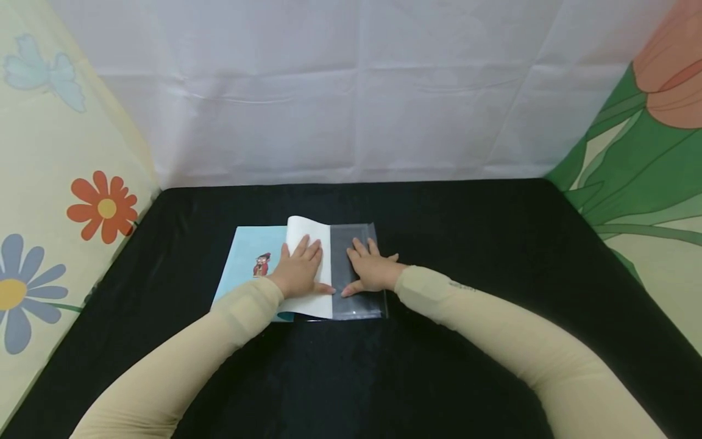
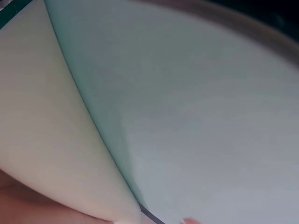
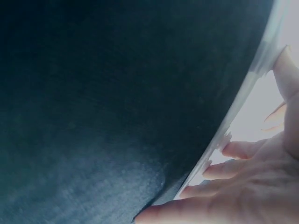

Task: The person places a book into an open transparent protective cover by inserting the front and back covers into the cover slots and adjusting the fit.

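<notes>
A light blue booklet with a small red cartoon figure on its cover lies on the black cloth. From it a white leaf stands turned toward the right, its far corner curling up. My left hand rests on this leaf with fingers spread. On the right, a clear plastic cover lies along the leaf's edge, and my right hand presses on it with straight, spread fingers. The two thumbs point at each other near the leaf's right edge. In the right wrist view, fingers reach along the plastic edge.
Black cloth covers the table around the booklet. A white sheet hangs behind it. Flower-printed panels flank the table at left and right.
</notes>
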### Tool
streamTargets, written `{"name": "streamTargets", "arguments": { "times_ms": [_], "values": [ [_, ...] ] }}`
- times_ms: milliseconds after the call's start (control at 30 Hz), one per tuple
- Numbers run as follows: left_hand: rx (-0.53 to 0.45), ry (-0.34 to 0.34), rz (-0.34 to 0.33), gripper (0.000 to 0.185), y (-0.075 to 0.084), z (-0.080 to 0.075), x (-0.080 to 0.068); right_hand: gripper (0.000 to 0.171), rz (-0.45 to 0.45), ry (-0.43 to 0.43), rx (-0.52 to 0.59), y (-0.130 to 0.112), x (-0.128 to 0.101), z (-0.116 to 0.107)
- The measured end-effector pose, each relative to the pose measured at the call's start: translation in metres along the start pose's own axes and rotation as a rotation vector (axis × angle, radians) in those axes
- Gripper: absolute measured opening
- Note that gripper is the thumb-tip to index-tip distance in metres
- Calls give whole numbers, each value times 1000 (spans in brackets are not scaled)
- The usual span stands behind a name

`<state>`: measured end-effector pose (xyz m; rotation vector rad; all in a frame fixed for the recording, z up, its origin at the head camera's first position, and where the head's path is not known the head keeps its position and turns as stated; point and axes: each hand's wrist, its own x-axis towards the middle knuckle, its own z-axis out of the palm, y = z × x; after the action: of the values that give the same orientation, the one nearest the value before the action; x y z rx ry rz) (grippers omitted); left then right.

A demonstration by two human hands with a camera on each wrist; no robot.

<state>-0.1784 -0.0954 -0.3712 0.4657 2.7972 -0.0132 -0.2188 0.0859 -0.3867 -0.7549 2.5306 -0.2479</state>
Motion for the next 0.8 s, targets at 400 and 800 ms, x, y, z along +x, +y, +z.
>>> {"name": "streamTargets", "arguments": {
  "times_ms": [400, 800],
  "values": [
    [19, 14, 21, 87, 7, -1, 0, 101, 3, 4, -8, -1, 1, 0],
    [30, 50, 23, 72, 7, -3, 0, 101, 11, 8, 0, -1, 2, 1]
  ]
}}
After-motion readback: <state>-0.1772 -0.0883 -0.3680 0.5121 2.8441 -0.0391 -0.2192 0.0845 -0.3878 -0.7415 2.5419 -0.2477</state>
